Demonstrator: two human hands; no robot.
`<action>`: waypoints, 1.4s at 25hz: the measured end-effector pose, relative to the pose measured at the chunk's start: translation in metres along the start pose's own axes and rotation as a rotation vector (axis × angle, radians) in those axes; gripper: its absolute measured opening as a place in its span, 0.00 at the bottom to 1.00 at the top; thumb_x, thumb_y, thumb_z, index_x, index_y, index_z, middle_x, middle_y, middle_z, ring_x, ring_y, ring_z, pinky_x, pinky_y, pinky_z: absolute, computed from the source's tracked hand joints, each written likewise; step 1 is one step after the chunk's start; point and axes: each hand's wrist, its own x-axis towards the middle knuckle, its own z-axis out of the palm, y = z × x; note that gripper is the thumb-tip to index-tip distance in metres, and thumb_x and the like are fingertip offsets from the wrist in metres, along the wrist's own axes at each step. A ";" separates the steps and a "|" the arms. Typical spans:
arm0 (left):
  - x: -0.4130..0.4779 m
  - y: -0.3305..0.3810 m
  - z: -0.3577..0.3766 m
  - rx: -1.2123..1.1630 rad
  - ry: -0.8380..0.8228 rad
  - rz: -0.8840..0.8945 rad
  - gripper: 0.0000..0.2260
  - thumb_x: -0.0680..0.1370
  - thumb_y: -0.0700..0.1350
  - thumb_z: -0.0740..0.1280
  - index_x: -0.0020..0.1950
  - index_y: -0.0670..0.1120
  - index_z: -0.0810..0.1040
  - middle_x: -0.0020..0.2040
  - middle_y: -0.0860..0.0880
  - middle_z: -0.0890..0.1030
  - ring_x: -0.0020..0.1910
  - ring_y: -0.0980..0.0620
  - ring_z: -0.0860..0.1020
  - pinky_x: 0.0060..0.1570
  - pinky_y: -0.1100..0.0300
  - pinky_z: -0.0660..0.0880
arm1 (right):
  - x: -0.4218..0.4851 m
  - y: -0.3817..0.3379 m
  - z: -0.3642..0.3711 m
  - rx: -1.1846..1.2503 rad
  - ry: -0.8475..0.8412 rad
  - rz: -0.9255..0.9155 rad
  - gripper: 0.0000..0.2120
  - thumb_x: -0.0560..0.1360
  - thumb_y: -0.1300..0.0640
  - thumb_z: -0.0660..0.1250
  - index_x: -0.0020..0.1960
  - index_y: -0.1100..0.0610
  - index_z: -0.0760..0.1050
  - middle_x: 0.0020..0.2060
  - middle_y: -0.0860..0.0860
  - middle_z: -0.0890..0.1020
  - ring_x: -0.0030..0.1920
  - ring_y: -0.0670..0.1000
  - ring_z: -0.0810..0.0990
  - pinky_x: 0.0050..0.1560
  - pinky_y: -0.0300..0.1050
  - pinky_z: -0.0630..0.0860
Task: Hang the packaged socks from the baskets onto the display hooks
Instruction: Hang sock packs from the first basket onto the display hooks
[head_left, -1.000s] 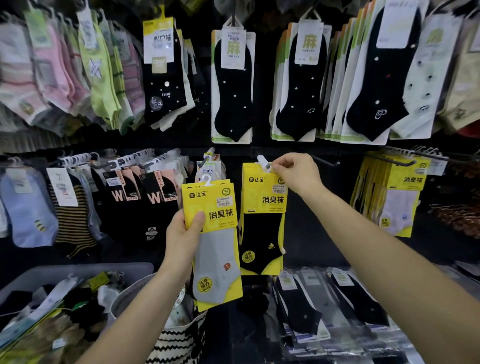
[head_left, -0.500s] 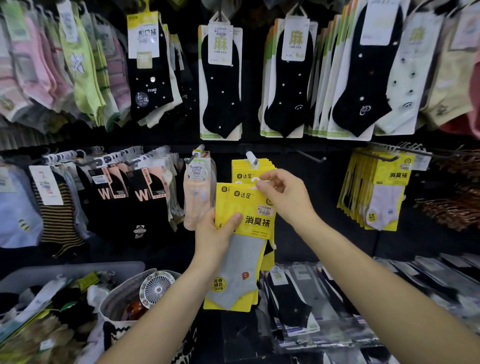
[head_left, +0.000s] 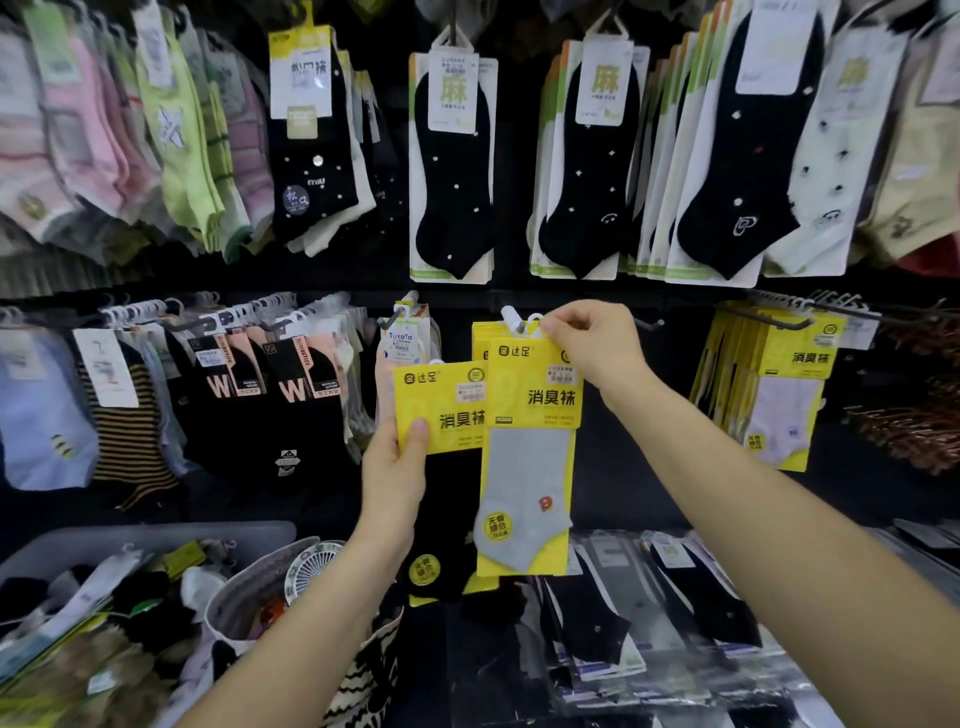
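Observation:
My right hand (head_left: 589, 345) pinches the top of a yellow pack with a grey sock (head_left: 524, 467). It holds the pack's white hanger loop right at the white tip of the display hook (head_left: 511, 316). I cannot tell whether the loop is over the hook. Other yellow packs (head_left: 480, 332) hang on that hook behind it. To the left and slightly lower, my left hand (head_left: 395, 467) grips a second yellow pack with a black sock (head_left: 441, 405) by its left edge.
A grey plastic bin (head_left: 156, 535) of loose socks and a woven basket (head_left: 244, 597) with a small fan in it sit at lower left. Full hooks of socks surround the spot. A bare black hook (head_left: 649, 325) sticks out to the right, and bagged socks (head_left: 623, 613) lie below.
My right hand took the grey-sock pack from my left hand and lifted it to the hook tip. My left hand now holds a black-sock pack. The view moved closer to the rack.

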 end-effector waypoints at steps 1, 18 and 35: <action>0.003 -0.002 -0.009 0.000 0.025 -0.024 0.08 0.81 0.44 0.59 0.54 0.48 0.77 0.49 0.47 0.83 0.53 0.45 0.80 0.55 0.48 0.76 | 0.002 -0.001 0.004 -0.020 -0.005 -0.009 0.11 0.74 0.56 0.68 0.34 0.45 0.78 0.36 0.41 0.80 0.42 0.44 0.78 0.43 0.41 0.76; -0.009 0.001 0.002 0.041 -0.168 0.016 0.08 0.80 0.42 0.61 0.49 0.49 0.79 0.46 0.50 0.84 0.47 0.50 0.82 0.48 0.54 0.78 | -0.030 0.002 0.012 -0.052 -0.097 -0.183 0.05 0.74 0.52 0.68 0.39 0.49 0.79 0.35 0.42 0.79 0.40 0.45 0.77 0.44 0.44 0.74; 0.020 0.005 0.049 0.102 -0.136 -0.069 0.04 0.78 0.40 0.63 0.49 0.44 0.77 0.51 0.41 0.82 0.51 0.44 0.80 0.56 0.47 0.76 | 0.018 -0.007 0.008 -0.271 -0.048 -0.112 0.06 0.77 0.55 0.63 0.42 0.52 0.76 0.38 0.46 0.78 0.40 0.47 0.76 0.40 0.44 0.74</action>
